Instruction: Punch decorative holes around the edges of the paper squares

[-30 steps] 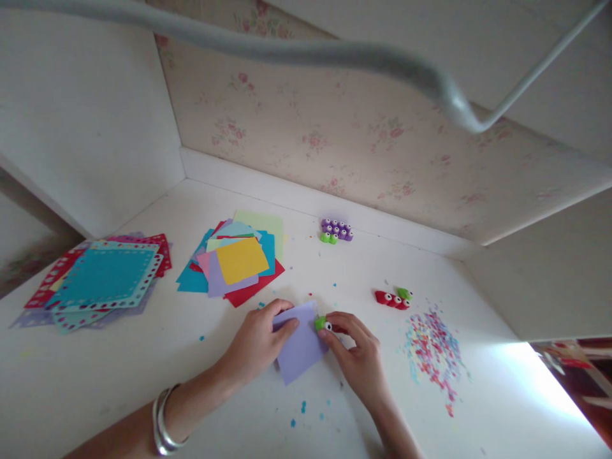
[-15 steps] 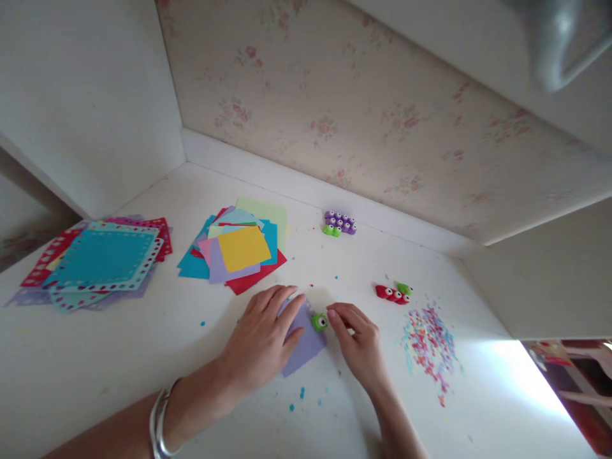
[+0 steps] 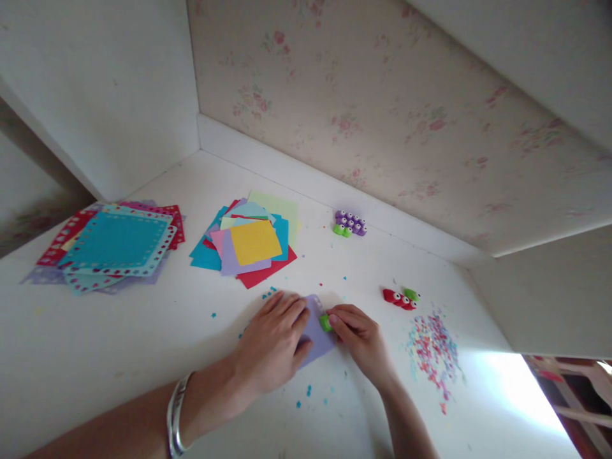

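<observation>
A lilac paper sheet lies on the white tabletop, a little below the middle of the frame; at its right edge sits a small green paper punch, and a few pale marks show near the sheet's upper right edge, too small for me to read. The right hand pinches that punch between thumb and fingers; the left hand rests palm down over the left part of the sheet, its fingers lying side by side and the thumb standing apart; a silver bangle circles that wrist.

Blue paper cutouts are scattered just below the sheet, with more near the left hand; up and to the left of it, near the centre of the frame, is a loose pile of plain coloured paper, yellow uppermost; at the far left lies a stack of border-punched sheets, turquoise on top.

Right of centre, a row of red punches with googly eyes stands beside a single green punch; below them spreads a heap of mixed confetti; farther up, near the wall's base, purple punches sit packed together with two green punches at their lower left; floral wallpaper covers the wall behind.
</observation>
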The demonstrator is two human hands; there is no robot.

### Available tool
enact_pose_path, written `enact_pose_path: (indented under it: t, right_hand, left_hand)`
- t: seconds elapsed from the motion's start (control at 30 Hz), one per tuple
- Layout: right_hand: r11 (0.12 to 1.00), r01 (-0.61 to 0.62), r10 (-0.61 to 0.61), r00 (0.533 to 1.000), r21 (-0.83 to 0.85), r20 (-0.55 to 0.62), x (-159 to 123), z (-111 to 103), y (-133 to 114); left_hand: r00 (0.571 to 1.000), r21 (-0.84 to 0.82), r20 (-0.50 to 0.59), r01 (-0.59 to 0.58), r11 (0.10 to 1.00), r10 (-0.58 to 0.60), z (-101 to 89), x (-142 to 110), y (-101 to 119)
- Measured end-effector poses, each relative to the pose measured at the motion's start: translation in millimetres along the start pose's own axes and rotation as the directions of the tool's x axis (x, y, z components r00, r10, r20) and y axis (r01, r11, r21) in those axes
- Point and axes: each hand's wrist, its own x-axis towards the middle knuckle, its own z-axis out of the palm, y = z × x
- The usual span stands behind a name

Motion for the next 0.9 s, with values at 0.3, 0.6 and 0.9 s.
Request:
enact_pose_path:
  t: [0.3, 0.6, 0.9]
  right_hand:
    - [0.996, -0.089, 0.087, 0.992, 0.014, 0.091, 4.3, -4.8, -0.4]
    - [0.998, -0.062, 0.062, 0.992, -0.001, 0.11, 8.4, -5.7, -6.9]
    - [0.994, -0.096, 0.086, 0.985, 0.059, 0.148, 7.5, -9.7, -3.8]
  left_hand:
    - [1.0, -0.033, -0.025, -0.009, 0.999, 0.008, 5.1, -1.3, -2.4]
    - [1.0, -0.049, -0.021, 0.01, 0.999, -0.012, 2.0, 1.2, 0.2]
    - [1.0, -0.033, 0.007, 0.006, 0.999, -0.006, 0.6, 1.1, 0.2]
